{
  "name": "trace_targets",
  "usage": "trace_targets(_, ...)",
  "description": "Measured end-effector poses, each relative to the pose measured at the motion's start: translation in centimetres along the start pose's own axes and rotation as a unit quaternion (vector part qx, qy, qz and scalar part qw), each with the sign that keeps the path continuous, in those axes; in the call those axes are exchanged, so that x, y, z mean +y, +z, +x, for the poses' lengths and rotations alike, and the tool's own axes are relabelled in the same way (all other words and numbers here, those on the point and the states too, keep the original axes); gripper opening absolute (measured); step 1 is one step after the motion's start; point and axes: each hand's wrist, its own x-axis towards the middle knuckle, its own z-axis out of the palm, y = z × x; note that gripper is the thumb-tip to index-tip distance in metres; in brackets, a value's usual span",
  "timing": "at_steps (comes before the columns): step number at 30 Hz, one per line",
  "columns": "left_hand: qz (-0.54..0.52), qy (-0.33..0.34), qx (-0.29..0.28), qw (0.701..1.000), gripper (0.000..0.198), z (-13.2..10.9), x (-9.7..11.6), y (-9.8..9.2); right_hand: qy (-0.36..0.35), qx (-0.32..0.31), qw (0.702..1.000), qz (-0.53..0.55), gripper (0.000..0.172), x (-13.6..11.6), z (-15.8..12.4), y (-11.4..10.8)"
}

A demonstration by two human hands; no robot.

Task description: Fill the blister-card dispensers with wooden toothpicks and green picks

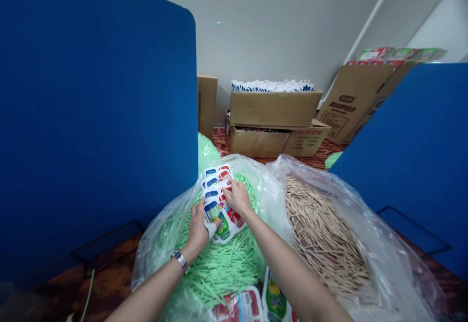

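Observation:
My left hand [199,227], with a watch on its wrist and a white wrap on the thumb, grips the lower end of a fanned stack of printed packets [218,200]. My right hand [237,196] pinches the upper part of the same stack with its fingertips. Both hands hover over a clear plastic bag of green sticks [215,263]. Beside it, to the right, lies a second clear bag of tan wooden sticks [321,234].
Blue partition panels stand at the left [91,117] and right [413,156]. Cardboard boxes [274,110] are stacked at the back, one filled with white packets. More printed packets [256,305] lie near the bottom edge on the wooden table [106,283].

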Motion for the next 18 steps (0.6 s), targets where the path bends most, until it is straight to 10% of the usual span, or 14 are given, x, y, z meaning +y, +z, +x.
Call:
trace_targets(7,0.014,-0.010,-0.004,1.000,0.072,0.15,-0.01,0.08,0.034,-0.039,0.997,0.053,0.053,0.06,0.45,-0.45)
trace_targets(18,0.020,0.012,-0.023,0.999,0.077,0.47,-0.14,-0.35,-0.031,-0.083,0.972,0.219,0.022,0.69,0.88,-0.33)
